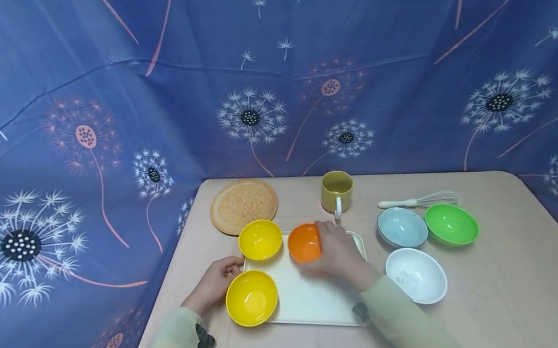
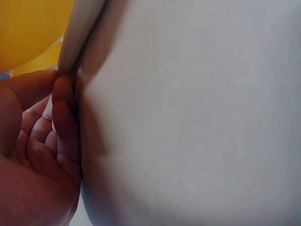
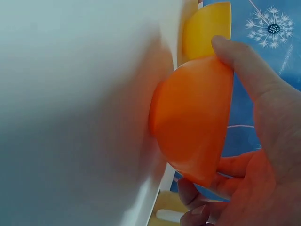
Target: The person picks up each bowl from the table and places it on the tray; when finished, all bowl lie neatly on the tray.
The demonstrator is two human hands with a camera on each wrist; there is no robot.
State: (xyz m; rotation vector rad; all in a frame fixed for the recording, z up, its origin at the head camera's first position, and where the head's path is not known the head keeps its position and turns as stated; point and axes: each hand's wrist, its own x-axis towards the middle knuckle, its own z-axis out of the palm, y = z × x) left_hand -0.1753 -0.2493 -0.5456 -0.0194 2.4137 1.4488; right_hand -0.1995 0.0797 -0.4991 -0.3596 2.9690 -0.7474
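My left hand is at the left edge of a white rectangular tray. In the left wrist view its thumb and fingertips pinch the tray's rim. An orange bowl is upright over the tray's far part, and my right hand grips its rim, thumb on one side and fingers on the other. Whether the bowl's base touches the tray, I cannot tell. One yellow bowl overlaps the tray's far left corner; another yellow bowl overlaps its near left corner.
Behind the tray are a round, wood-coloured board and a mustard mug with a white handle. To the right stand a pale blue bowl, a green bowl and a white bowl. A whisk lies behind them. Patterned blue cloth hangs around the table.
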